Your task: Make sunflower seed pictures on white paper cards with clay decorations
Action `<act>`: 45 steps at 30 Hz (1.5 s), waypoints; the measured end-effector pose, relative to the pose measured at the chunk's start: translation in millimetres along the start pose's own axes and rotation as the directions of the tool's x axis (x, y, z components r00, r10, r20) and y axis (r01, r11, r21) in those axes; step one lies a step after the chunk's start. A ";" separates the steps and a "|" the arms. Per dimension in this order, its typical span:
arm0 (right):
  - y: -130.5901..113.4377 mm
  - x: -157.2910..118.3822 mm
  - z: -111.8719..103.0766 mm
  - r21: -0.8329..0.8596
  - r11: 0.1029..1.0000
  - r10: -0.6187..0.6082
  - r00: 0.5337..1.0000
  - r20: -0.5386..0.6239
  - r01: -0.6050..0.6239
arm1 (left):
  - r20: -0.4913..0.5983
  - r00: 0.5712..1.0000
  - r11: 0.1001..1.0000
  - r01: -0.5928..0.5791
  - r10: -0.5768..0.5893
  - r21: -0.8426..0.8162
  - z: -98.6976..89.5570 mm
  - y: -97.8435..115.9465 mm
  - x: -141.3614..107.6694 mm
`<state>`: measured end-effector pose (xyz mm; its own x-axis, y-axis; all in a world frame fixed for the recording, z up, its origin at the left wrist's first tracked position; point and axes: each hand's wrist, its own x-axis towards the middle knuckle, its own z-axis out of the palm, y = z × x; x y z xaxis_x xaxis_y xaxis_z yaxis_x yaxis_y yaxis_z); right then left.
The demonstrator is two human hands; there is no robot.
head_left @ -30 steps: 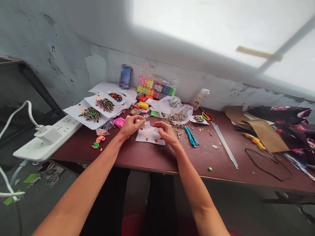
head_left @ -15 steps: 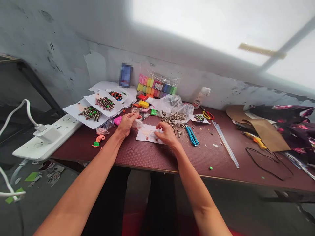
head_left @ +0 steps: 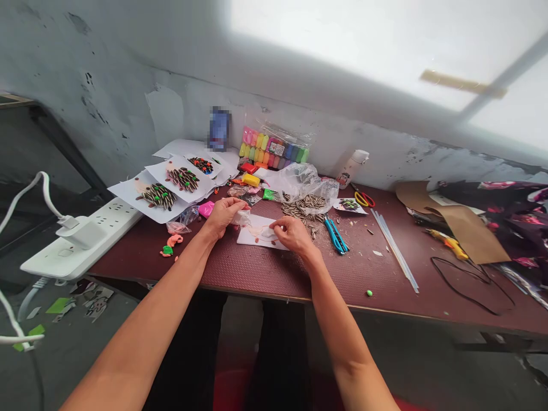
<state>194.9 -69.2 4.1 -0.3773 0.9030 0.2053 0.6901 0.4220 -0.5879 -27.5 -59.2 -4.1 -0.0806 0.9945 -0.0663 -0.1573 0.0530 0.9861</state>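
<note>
My left hand (head_left: pixel 226 217) is closed on a small translucent whitish plastic packet (head_left: pixel 242 219), which hangs beside the left edge of a white card (head_left: pixel 245 237). The card lies flat on the table, with a pale peach shape and a few small brown spots on it. Over the card's right side my right hand (head_left: pixel 293 233) has thumb and fingertips pinched together. A pale patch shows by those fingertips, but I cannot make out what they hold. Behind the right hand lies a heap of striped sunflower seeds (head_left: pixel 306 206), partly under a clear plastic bag (head_left: pixel 303 180).
Cards covered with seeds (head_left: pixel 160 197) overlap at the left, by a white power strip (head_left: pixel 81 237). Coloured clay packs (head_left: pixel 274 149) lean on the wall. Rightward are a blue cutter (head_left: pixel 336 235), scissors (head_left: pixel 363 198), glue sticks (head_left: pixel 394 251) and a yellow glue gun (head_left: pixel 454 246).
My right hand's fingers have drawn together into a pinch over the card. The packet in my left hand has shifted slightly. The camera view has moved a little.
</note>
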 end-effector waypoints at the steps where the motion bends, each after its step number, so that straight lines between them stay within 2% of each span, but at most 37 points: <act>1: -0.1 -0.4 -1.2 0.018 1.000 0.020 1.000 -0.011 -0.020 | 0.000 1.000 1.000 0.002 -0.002 0.000 -0.1 0.6 -0.3; 4: -0.6 -1.0 -3.4 0.052 0.995 0.084 0.994 -0.062 -0.081 | 0.000 1.000 1.000 0.011 -0.011 0.002 0.0 2.8 -1.6; 7: -1.3 -0.8 -3.9 0.057 0.994 0.099 0.993 -0.062 -0.095 | 0.005 1.000 1.000 0.014 -0.014 -0.003 0.4 3.9 -2.4; 13: 1.7 0.9 -3.0 0.050 0.999 -0.017 0.997 -0.079 0.021 | 0.041 0.999 0.999 0.005 -0.003 -0.037 -0.4 0.1 -0.3; 19: -8.4 -1.2 -1.8 0.181 0.975 -0.096 0.979 -0.180 0.129 | 0.070 0.997 0.997 -0.009 0.014 -0.074 3.2 0.5 -1.4; 25: -23.0 -1.5 9.7 0.281 0.956 -0.048 0.992 -0.114 0.079 | 0.205 0.978 0.997 -0.024 0.038 -0.069 7.3 1.7 -5.9; 31: -25.5 0.6 11.7 0.227 0.973 -0.008 0.995 -0.098 0.030 | 0.292 0.952 0.996 -0.088 0.087 -0.012 8.8 -4.0 -7.1; 35: -32.8 -1.7 7.9 0.222 0.975 0.040 0.996 -0.076 -0.023 | 0.354 0.933 0.998 -0.057 0.058 -0.015 9.9 -3.5 -9.3; 39: -36.3 -1.0 7.1 0.213 0.977 0.034 0.998 -0.058 -0.020 | 0.332 0.941 0.998 -0.066 0.063 -0.001 9.6 -2.6 -9.5; 45: -33.5 0.5 14.0 0.031 0.999 -0.018 0.995 -0.100 0.021 | 0.319 0.946 0.999 -0.051 0.049 -0.003 10.8 -4.2 -9.2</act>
<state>162.9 -84.0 12.9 -0.3261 0.8988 0.2930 0.6623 0.4384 -0.6076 -15.5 -67.7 -5.9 0.2304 0.9725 0.0344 -0.1559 0.0020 0.9878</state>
